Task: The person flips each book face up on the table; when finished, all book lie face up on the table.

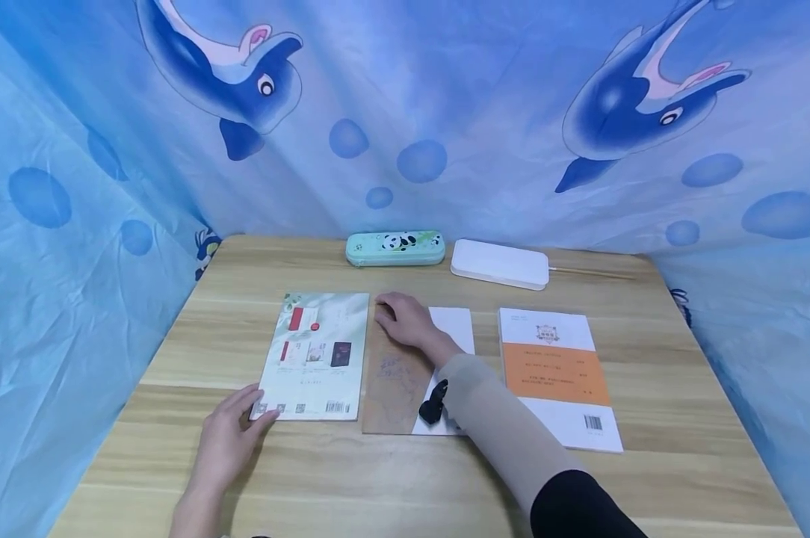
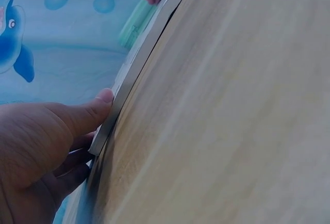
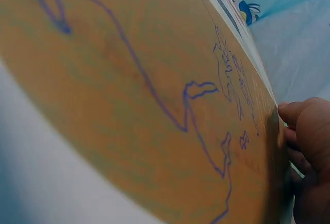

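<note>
A pale green book (image 1: 317, 373) lies back cover up, left of the middle. My left hand (image 1: 229, 433) grips its near left corner; in the left wrist view the thumb rests at the book's edge (image 2: 135, 72) and the other fingers bend around the corner. Close beside it lies a brown-and-white book (image 1: 394, 392) with blue line drawings. At its far left corner, my right hand (image 1: 408, 321) holds the edge between thumb and curled fingers. The right forearm crosses over this book and hides part of it.
To the right lies a white-and-orange book (image 1: 553, 373), partly under the forearm in the head view. Along the back stand a mint panda pencil case (image 1: 394, 249) and a white case (image 1: 499, 264), with a thin wooden stick (image 1: 593, 273) beside it. Blue dolphin-print curtains surround the wooden table (image 1: 351, 486).
</note>
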`<control>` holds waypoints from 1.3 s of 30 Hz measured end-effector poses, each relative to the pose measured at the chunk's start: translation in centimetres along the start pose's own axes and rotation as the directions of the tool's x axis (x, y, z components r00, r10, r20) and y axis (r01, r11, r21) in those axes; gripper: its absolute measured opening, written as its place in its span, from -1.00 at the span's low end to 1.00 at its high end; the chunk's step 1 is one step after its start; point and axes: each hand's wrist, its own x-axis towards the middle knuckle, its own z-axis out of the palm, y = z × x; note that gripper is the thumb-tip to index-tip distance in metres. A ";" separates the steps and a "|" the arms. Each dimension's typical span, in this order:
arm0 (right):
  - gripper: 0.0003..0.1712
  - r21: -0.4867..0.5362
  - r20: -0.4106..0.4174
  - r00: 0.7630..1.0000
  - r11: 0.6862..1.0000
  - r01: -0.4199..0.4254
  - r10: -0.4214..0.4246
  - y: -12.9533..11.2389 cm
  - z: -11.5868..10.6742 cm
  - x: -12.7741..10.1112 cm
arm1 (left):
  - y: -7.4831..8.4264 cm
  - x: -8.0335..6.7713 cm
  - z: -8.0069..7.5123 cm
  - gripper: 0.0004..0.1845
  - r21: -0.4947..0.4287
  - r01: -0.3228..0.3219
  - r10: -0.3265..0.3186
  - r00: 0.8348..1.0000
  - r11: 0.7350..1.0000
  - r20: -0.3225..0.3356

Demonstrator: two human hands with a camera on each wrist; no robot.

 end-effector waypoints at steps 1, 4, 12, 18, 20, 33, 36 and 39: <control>-0.53 0.000 0.002 1.000 1.000 0.000 0.000 0.0 0.1 0.1 | 0.0 0.0 0.0 -0.45 0.003 -0.003 0.003 1.000 1.000 -0.001; -0.53 -0.002 0.003 1.000 1.000 -0.005 0.005 -0.1 0.3 0.2 | -0.1 0.0 0.0 -0.44 0.010 -0.014 0.014 1.000 1.000 -0.009; -0.50 0.026 0.020 1.000 0.999 0.020 -0.021 -0.5 0.6 0.6 | -0.2 0.0 0.1 -0.42 0.015 -0.009 0.009 1.000 1.000 -0.018; -0.47 0.055 0.026 0.999 0.998 0.017 -0.019 -0.9 0.7 0.7 | -0.1 0.0 0.0 -0.41 0.018 0.029 -0.030 0.999 0.999 0.019; -0.46 0.053 0.027 1.000 0.999 0.009 -0.011 -0.9 0.8 0.7 | -0.1 0.0 0.0 -0.39 0.014 0.030 -0.030 0.999 0.999 0.024; -0.48 0.038 0.024 1.000 0.999 0.013 -0.014 -1.3 1.4 1.6 | 0.4 -0.1 0.1 -0.17 0.006 0.056 -0.056 0.995 0.998 0.077; -0.44 0.112 0.015 0.999 0.993 -0.031 0.029 -1.4 1.2 1.6 | 0.5 -0.1 0.1 -0.16 0.013 0.068 -0.069 0.995 0.998 0.079; -0.47 0.178 -0.007 0.999 0.983 -0.041 0.043 -1.5 1.0 1.6 | 0.4 -0.1 0.2 -0.16 0.021 0.073 -0.075 0.994 0.997 0.078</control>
